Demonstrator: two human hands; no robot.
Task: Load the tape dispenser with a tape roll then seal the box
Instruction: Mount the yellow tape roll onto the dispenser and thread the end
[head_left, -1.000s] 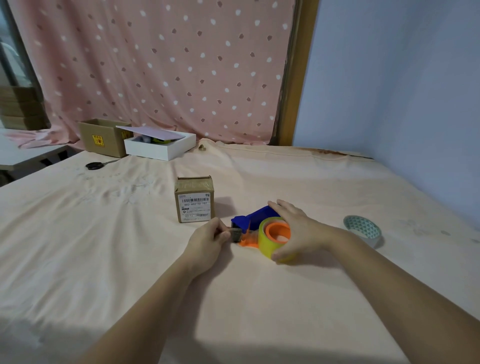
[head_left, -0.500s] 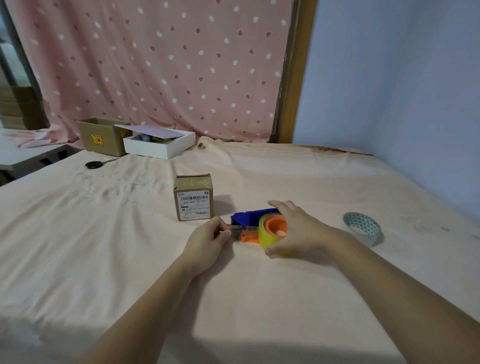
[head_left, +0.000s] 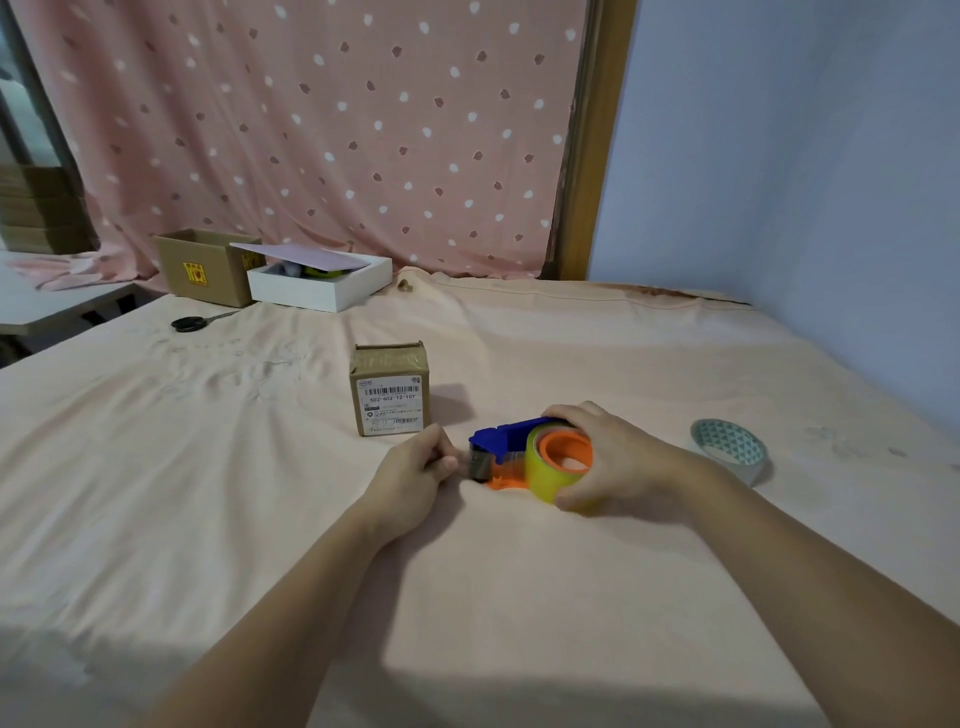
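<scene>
A blue and orange tape dispenser (head_left: 501, 439) lies on the cloth-covered table, with a yellowish clear tape roll (head_left: 540, 465) sitting on its orange hub. My right hand (head_left: 618, 460) wraps around the roll and the dispenser's rear. My left hand (head_left: 415, 470) pinches the tape's free end at the dispenser's front blade. A small brown cardboard box (head_left: 390, 388) with a white barcode label stands just behind my left hand, apart from it.
A second tape roll (head_left: 730, 449) with a green triangle pattern lies to the right. Black scissors (head_left: 195, 322), an open brown carton (head_left: 200, 265) and a white box (head_left: 319, 283) sit at the back left. A blue wall runs along the right.
The dispenser has tipped flatter onto the cloth under my right hand. My left hand stays at the front end, pinching the tape.
</scene>
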